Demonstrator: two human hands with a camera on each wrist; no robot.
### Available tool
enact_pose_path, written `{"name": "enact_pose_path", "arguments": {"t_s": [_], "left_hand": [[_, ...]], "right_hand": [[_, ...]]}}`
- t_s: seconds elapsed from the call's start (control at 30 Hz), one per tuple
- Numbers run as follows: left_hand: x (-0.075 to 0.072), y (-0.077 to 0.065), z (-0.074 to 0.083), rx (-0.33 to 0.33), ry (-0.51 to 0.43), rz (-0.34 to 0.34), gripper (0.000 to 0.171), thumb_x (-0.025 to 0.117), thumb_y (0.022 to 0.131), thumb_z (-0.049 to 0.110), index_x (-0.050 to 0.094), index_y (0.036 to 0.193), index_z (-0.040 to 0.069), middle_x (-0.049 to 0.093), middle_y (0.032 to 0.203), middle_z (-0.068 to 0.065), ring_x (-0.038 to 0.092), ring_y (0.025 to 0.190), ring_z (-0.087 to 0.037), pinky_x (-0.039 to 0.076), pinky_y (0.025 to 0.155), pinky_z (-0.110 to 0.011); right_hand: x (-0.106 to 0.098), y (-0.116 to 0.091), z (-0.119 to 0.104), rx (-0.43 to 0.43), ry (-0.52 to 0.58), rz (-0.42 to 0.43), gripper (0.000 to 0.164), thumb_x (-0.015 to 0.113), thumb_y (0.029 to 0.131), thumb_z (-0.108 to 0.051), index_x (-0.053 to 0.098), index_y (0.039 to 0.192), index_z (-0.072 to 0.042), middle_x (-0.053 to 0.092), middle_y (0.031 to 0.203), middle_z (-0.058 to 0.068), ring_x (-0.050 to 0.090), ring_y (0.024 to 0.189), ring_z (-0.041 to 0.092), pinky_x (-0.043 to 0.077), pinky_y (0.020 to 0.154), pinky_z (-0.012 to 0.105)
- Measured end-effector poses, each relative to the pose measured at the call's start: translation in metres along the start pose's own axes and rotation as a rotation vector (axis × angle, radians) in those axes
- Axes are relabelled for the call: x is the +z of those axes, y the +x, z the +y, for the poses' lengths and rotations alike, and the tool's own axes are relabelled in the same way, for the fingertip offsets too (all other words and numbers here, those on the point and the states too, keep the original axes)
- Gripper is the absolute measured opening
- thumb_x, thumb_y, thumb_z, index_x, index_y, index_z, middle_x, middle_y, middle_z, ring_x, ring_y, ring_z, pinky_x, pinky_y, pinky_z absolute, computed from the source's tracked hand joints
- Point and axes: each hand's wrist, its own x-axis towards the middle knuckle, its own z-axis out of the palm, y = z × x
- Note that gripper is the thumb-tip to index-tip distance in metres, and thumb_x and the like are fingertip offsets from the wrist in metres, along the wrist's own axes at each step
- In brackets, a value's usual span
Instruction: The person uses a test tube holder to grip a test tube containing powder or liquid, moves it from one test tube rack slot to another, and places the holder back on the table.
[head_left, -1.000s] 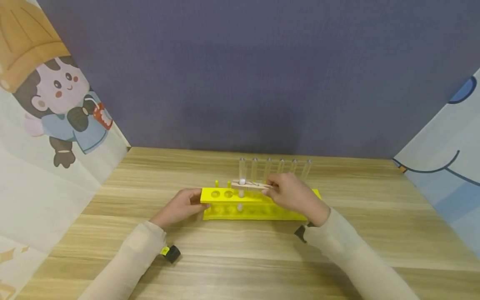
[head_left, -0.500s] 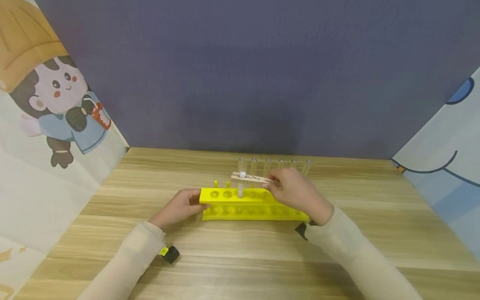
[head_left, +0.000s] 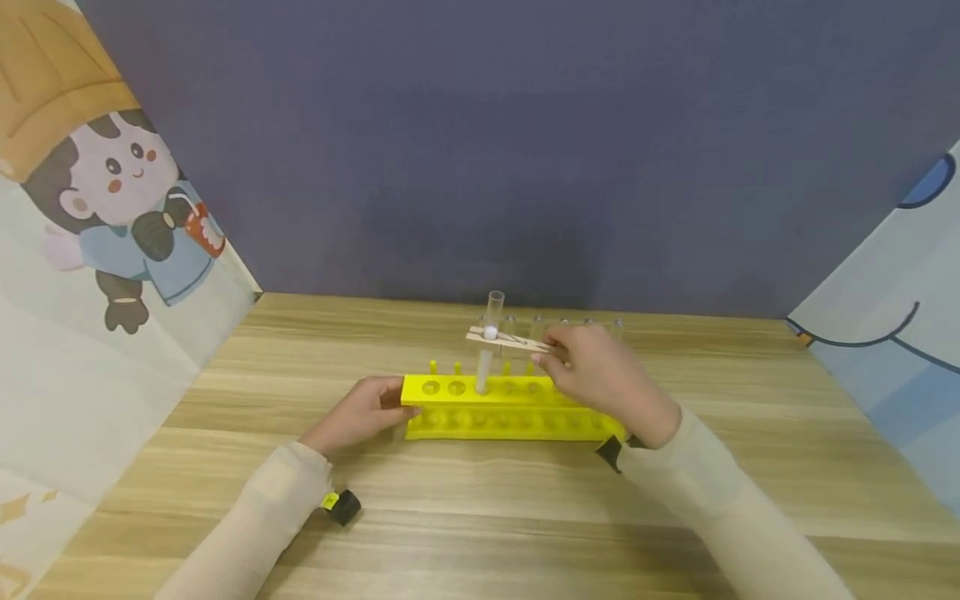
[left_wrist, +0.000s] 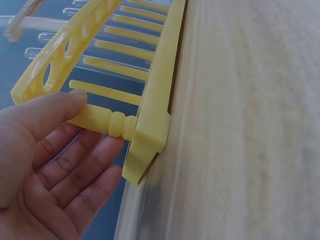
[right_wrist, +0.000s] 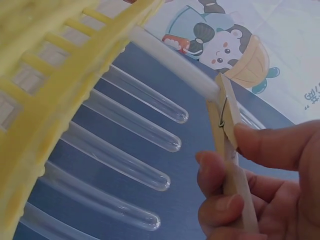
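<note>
A yellow test tube rack (head_left: 450,433) stands on the wooden table. My left hand (head_left: 360,414) holds its left end; in the left wrist view the thumb and fingers close round the end post (left_wrist: 97,118). My right hand (head_left: 607,373) grips a wooden test tube clamp (head_left: 517,341), thumb on one side and curled fingers on the other in the right wrist view. The clamp's jaws pinch a clear test tube (head_left: 484,367) with whitish contents. This tube stands nearly upright, open end up, its lower end right at the third hole from the left.
Several clear tubes (right_wrist: 135,117) sit upside down on the rack's back pegs, rounded ends up, partly hidden by my right hand in the head view. Two holes (head_left: 456,388) show left of the raised tube. A dark blue panel (head_left: 480,167) rises behind the table.
My right hand has raised the clamp and the whitish tube upward, so the tube's bottom has come from inside the rack up to the top board. The left hand has stayed on the rack.
</note>
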Motion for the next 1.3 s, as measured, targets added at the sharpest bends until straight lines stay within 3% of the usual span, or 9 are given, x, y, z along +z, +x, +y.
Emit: {"name": "enact_pose_path", "arguments": {"t_s": [0.2,0.6,1.3], "left_hand": [[0.000,0.001,-0.001,0.004,-0.008,-0.007,0.031,0.066,0.088,0.013,0.062,0.119,0.012,0.065,0.118,-0.002,0.061,0.107,-0.016,0.049,0.092,-0.026],[0.001,0.001,0.007,0.006,0.023,0.011,0.031,0.065,0.089,0.011,0.061,0.119,0.005,0.065,0.118,-0.009,0.061,0.108,-0.022,0.048,0.095,-0.036],[-0.001,0.000,-0.002,0.025,0.026,0.006,0.030,0.066,0.088,0.016,0.063,0.117,0.011,0.065,0.117,-0.005,0.060,0.108,-0.019,0.048,0.095,-0.036]], "right_hand": [[-0.004,0.000,-0.001,-0.027,-0.011,0.024,0.015,0.064,0.090,-0.020,0.060,0.083,-0.007,0.040,0.054,-0.002,0.031,0.044,0.009,0.029,0.042,0.024],[-0.008,0.005,-0.007,-0.066,-0.024,0.040,0.015,0.063,0.091,-0.020,0.059,0.083,-0.008,0.043,0.056,-0.001,0.033,0.046,0.009,0.031,0.042,0.024],[0.003,0.012,-0.014,-0.075,0.007,0.024,0.015,0.064,0.090,-0.019,0.062,0.087,-0.005,0.046,0.055,-0.002,0.034,0.044,0.008,0.032,0.041,0.023]]}}
